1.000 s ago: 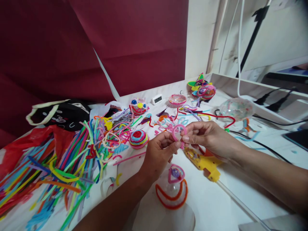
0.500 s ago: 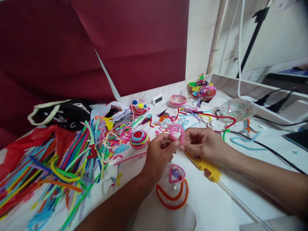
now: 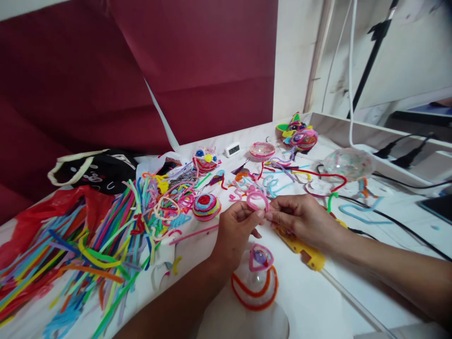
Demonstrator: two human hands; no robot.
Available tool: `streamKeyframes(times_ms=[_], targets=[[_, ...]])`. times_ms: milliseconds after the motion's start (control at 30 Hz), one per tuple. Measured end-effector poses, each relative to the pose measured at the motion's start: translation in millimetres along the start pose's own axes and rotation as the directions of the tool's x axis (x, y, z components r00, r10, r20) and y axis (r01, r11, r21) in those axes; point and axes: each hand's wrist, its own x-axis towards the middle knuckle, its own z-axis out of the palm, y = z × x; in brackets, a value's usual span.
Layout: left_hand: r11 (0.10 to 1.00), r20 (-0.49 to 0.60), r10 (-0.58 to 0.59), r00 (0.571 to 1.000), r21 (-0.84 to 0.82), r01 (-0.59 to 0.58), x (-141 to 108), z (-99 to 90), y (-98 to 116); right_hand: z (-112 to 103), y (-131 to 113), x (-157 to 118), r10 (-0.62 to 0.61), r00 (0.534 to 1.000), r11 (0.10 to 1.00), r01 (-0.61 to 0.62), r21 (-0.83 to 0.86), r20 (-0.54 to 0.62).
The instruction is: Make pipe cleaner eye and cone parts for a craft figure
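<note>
Between my two hands is a loop of pink pipe cleaner [image 3: 257,199], raised above the table. My left hand [image 3: 240,225] pinches its lower left side, and my right hand [image 3: 294,215] pinches its lower right end. Just below them on the table sits a clear plastic dome [image 3: 254,282] with a curved orange pipe cleaner [image 3: 254,307] on it and a pink ring around a purple coil [image 3: 261,257] at its top. Partly under my right hand lies a yellow glue gun [image 3: 310,256] with a clear glue stick in its rear.
Many coloured pipe cleaners [image 3: 102,245] spread over the left side. A striped coiled dome [image 3: 206,206], a small white clock [image 3: 232,149], a pink-rimmed clear dome [image 3: 262,150] and a decorated figure [image 3: 298,134] stand further back. A black cable [image 3: 399,221] crosses the right.
The pink loop has tipped lower and appears flatter between my fingers. Both hands keep their pinch, and the view has shifted slightly.
</note>
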Motion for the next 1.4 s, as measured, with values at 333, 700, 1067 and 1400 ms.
streamKeyframes(times_ms=[333, 700, 1067, 1400], targets=[[0.981, 0.058, 0.109, 0.992, 0.156, -0.117, 0, -5.0, 0, -2, 7, -1, 0.053, 0.989, 0.993, -0.037, -0.115, 0.137], [0.983, 0.150, 0.128, 0.980, 0.114, -0.145, 2, -6.6, -6, -5, 10, 1, 0.011, 0.977, 0.981, 0.031, -0.193, 0.211], [0.909, 0.163, 0.220, 0.962, 0.324, -0.262, 3, -10.4, -8, -4, 15, 2, -0.018, 0.984, 0.986, 0.047, -0.160, 0.179], [0.682, 0.210, 0.364, 0.907, 0.603, -0.413, 0, -11.4, 0, -5, 9, -1, -0.012, 0.989, 0.989, 0.034, -0.145, 0.151]])
